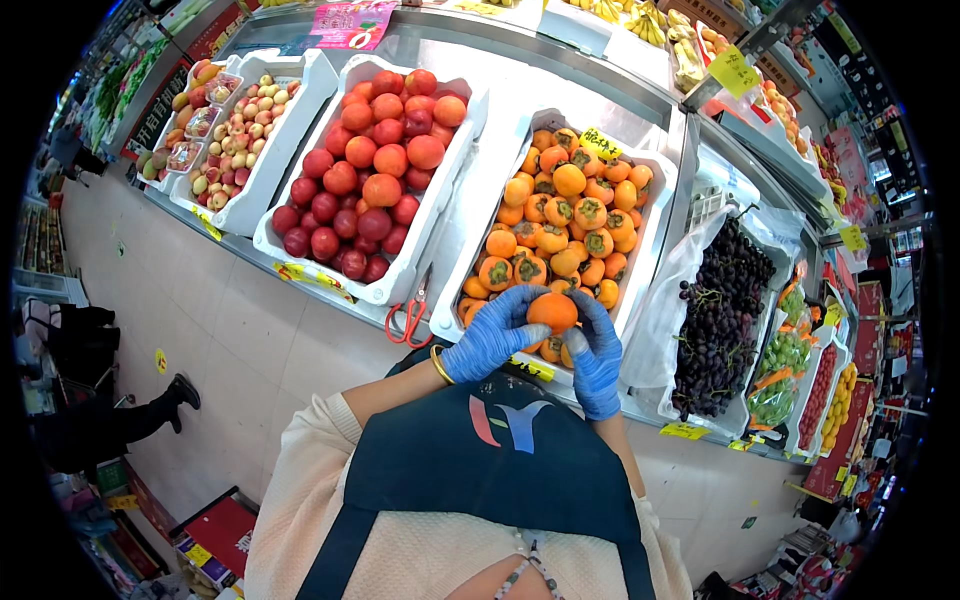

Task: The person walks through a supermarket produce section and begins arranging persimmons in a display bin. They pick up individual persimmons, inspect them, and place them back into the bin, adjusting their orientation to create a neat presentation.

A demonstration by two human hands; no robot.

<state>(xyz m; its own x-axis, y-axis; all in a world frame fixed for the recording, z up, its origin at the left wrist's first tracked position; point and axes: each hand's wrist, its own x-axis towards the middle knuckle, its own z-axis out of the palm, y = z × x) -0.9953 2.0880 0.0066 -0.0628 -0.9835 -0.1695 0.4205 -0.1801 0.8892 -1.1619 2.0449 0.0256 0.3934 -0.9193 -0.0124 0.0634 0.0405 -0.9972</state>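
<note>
Both hands wear blue gloves and hold one orange persimmon [553, 313] between them, over the near end of a white foam crate [651, 225] of persimmons. My left hand [491, 334] grips its left side, thumb at its lower edge; a gold bangle circles that wrist. My right hand [598, 360] closes on its right side, with the fingertips partly behind the fruit. Many persimmons [559, 211] lie in the crate, some with their green calyx upward. Left of it, red-handled scissors [409, 319] rest at the counter's front edge, blades pointing away from me.
A foam crate of red plums or nectarines [382, 190] stands to the left, with smaller peach-like fruit [244, 139] beyond. Dark grapes [724, 300] fill a lined crate to the right. The metal counter edge [247, 251] runs before me. A person's leg [150, 420] shows at left.
</note>
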